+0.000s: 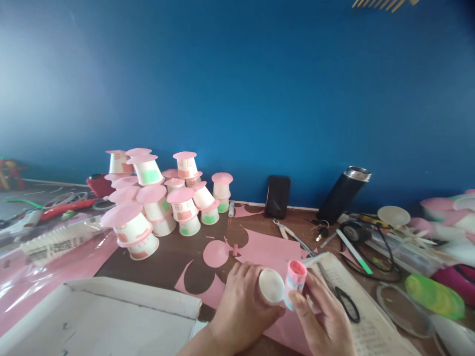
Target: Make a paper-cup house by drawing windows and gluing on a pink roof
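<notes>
My left hand [241, 301] is wrapped around a small white paper cup [271, 287], whose round end faces me. Close beside it, my right hand [322, 311] grips a glue stick [294, 284] with a pink upper end and a pale blue lower part. Cup and stick are side by side near the table's front. Beyond my hands lie a cut pink paper disc [215, 253] and a pink sheet [267, 248] with round cut-outs. At the left stand several stacked paper cups [148, 173] topped with pink discs, some bearing drawn windows and green or red patches.
A white box lid [111, 316] fills the front left, near a plastic-wrapped sleeve of cups [63, 240]. Scissors [347, 304] rest on a printed sheet at right. A phone [277, 197] and a tilted black flask [343, 195] stand by the blue wall.
</notes>
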`<action>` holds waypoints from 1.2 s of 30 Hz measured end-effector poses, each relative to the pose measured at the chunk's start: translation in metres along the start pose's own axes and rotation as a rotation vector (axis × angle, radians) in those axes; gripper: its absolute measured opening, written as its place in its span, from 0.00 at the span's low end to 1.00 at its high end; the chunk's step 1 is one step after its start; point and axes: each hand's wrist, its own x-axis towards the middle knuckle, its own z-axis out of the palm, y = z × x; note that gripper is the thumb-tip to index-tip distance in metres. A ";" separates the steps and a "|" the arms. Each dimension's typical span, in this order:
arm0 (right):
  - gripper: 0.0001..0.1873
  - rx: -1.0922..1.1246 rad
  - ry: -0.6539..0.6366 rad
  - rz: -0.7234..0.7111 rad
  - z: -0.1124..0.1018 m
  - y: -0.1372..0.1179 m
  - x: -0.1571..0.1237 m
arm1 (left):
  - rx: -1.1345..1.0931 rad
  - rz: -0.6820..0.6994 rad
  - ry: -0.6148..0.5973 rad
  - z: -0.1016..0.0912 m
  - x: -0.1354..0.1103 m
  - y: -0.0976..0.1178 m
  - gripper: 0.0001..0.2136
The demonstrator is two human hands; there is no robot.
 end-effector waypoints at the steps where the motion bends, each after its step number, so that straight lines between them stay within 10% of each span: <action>1: 0.15 0.008 0.014 0.022 0.000 0.000 -0.001 | -0.003 -0.006 0.001 0.000 0.000 -0.001 0.18; 23: 0.07 0.172 -0.050 0.088 -0.002 -0.017 0.002 | 0.050 0.010 0.043 0.006 0.000 -0.008 0.25; 29: 0.12 0.196 0.138 0.243 -0.002 -0.002 -0.004 | 0.059 -0.037 0.011 0.007 0.001 -0.008 0.33; 36: 0.11 0.052 0.125 0.199 0.002 0.007 -0.001 | 0.082 0.143 0.036 0.014 -0.011 -0.016 0.37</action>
